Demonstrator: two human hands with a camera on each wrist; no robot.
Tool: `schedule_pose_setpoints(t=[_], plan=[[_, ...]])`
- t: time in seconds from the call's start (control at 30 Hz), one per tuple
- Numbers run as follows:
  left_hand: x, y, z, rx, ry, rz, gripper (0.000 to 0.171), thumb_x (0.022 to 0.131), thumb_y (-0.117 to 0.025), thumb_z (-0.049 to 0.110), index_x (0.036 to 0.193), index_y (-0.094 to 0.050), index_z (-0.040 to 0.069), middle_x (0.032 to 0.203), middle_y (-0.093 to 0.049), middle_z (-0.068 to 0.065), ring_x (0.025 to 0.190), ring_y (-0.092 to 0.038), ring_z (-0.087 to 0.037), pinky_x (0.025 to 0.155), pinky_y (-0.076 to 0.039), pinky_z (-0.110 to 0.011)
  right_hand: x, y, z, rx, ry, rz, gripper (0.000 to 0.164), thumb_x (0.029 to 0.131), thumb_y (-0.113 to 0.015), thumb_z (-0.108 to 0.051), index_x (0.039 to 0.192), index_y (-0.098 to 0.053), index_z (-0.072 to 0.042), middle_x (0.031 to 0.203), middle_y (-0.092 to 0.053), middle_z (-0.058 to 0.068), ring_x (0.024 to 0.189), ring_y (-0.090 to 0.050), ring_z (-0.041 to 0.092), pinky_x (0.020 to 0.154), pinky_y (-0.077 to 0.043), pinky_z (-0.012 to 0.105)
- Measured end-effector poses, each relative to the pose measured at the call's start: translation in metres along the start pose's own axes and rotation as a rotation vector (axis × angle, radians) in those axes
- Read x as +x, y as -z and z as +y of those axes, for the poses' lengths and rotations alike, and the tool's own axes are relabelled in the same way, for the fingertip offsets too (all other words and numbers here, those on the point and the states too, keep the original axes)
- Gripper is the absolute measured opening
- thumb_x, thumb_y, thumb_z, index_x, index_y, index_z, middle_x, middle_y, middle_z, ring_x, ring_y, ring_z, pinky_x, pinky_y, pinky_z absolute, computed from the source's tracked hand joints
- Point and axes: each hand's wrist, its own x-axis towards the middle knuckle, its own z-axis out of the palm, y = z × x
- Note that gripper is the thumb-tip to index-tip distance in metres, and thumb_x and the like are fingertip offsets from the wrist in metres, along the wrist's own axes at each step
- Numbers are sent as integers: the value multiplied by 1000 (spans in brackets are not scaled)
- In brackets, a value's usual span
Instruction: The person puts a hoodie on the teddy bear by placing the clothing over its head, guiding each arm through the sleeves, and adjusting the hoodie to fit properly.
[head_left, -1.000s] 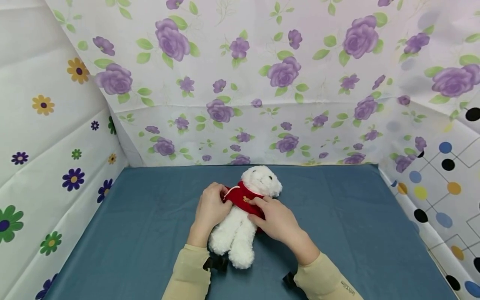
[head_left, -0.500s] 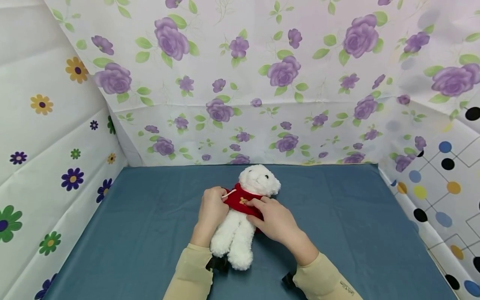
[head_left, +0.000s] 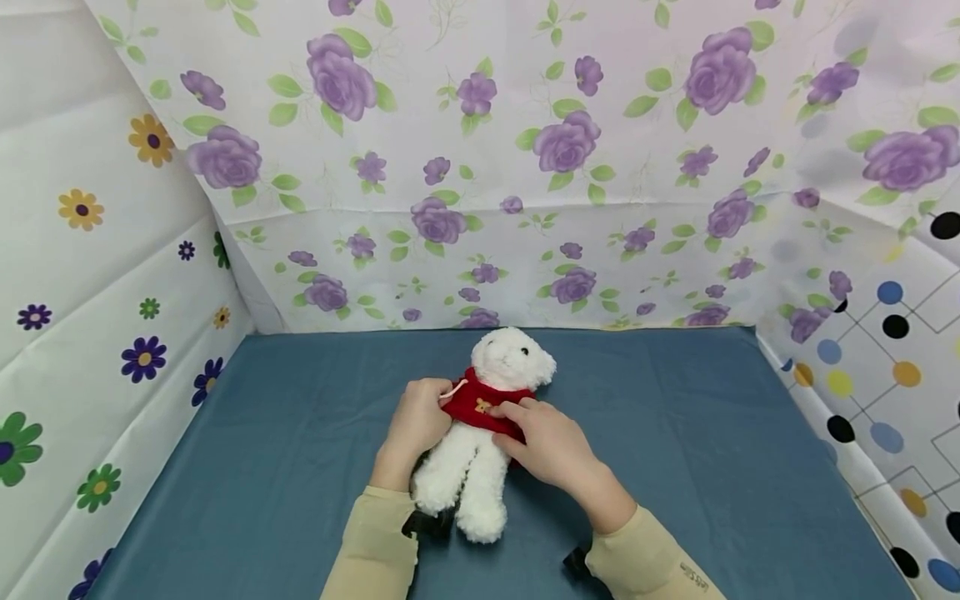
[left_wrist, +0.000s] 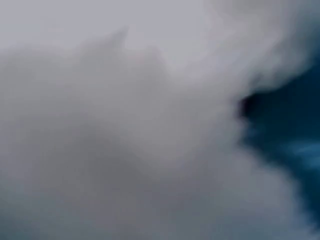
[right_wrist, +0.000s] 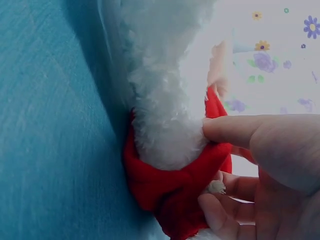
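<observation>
A white plush bear [head_left: 513,354] in a red top [head_left: 471,402] lies face up, its head toward the far edge. My left hand [head_left: 417,423] grips the top at its left side, beside a white cord [head_left: 453,389]; those fingertips are partly hidden. On the other side my right hand [head_left: 551,442] holds the red cloth, thumb low and fingers over the chest near a small yellow emblem [head_left: 482,406]. In the right wrist view the thumb presses the hem [right_wrist: 195,167], and curled fingers surround a cream tassel [right_wrist: 216,187]. Blurred white fur [left_wrist: 150,130] fills most of the left wrist view.
A blue-grey cloth [head_left: 675,433] covers the table. Behind it hangs a white sheet [head_left: 510,275] with purple roses. Patterned sheets also stand at the left [head_left: 67,283] and right [head_left: 915,333] sides. Dark wrist straps [head_left: 429,523] show at the sleeves.
The bear's head and upper body have shifted slightly left. My left hand has drawn the top's side down and left, while the right hand has stayed nearly in place.
</observation>
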Motion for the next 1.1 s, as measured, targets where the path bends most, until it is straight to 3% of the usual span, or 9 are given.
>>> schedule_pose_setpoints(t=[0.07,0.13,0.2,0.3,0.4,0.57,0.7,0.9,1.1], plan=[[-2,14,-3,-85,-62,-104,32,92,-72,-6,78,-51,12,69,-43,-1,60,-38,-16,57,-36,-31,0,0,2,7,-10,0,44,101,-76,-39,142,-70,-24,136,-68,7,118,-67,28,93,-58,53],[-5,29,-7,-176,-97,-145,22,96,-79,7,90,-58,12,79,-55,-1,68,-51,-18,61,-44,-34,1,0,3,10,-16,1,45,101,-76,-40,142,-70,-25,136,-68,7,118,-67,28,93,-58,53],[-8,40,-10,-228,-91,-107,17,98,-81,19,102,-66,12,92,-65,-3,78,-60,-21,66,-50,-37,1,0,4,7,-22,0,45,101,-76,-41,142,-69,-25,135,-68,7,118,-67,28,92,-58,53],[-9,48,-19,-237,-10,36,18,104,-74,21,116,-72,8,106,-71,-9,87,-65,-25,69,-53,-39,1,0,6,6,-28,-5,44,100,-77,-41,141,-70,-26,131,-68,6,116,-67,26,90,-59,51],[-7,44,-28,-194,101,112,20,107,-68,14,121,-76,3,114,-74,-12,89,-66,-26,71,-53,-37,0,1,7,16,-35,-8,42,100,-77,-38,139,-71,-26,128,-69,5,111,-68,24,87,-59,48],[-4,31,-37,-230,168,15,24,107,-66,13,125,-76,0,113,-75,-13,89,-70,-26,71,-55,-36,0,3,10,50,-38,-10,38,100,-78,-30,137,-72,-24,127,-70,5,108,-68,23,86,-59,47],[-3,25,-38,-264,161,-25,21,103,-72,11,121,-78,0,109,-76,-13,84,-70,-28,69,-55,-36,1,4,11,71,-41,-7,38,101,-77,-29,138,-71,-25,129,-70,4,108,-68,22,89,-59,47],[-3,22,-35,-277,167,-66,33,99,-78,12,129,-76,0,119,-76,-14,78,-66,-23,67,-54,-35,1,3,12,67,-42,-7,38,100,-78,-29,137,-72,-25,126,-70,3,104,-67,20,85,-58,44],[-1,17,-32,-183,82,-1,25,100,-73,9,121,-77,-3,106,-77,-13,78,-66,-19,72,-57,-37,2,4,12,62,-15,-11,35,100,-78,-26,135,-73,-23,123,-70,3,100,-65,18,84,-58,42]])
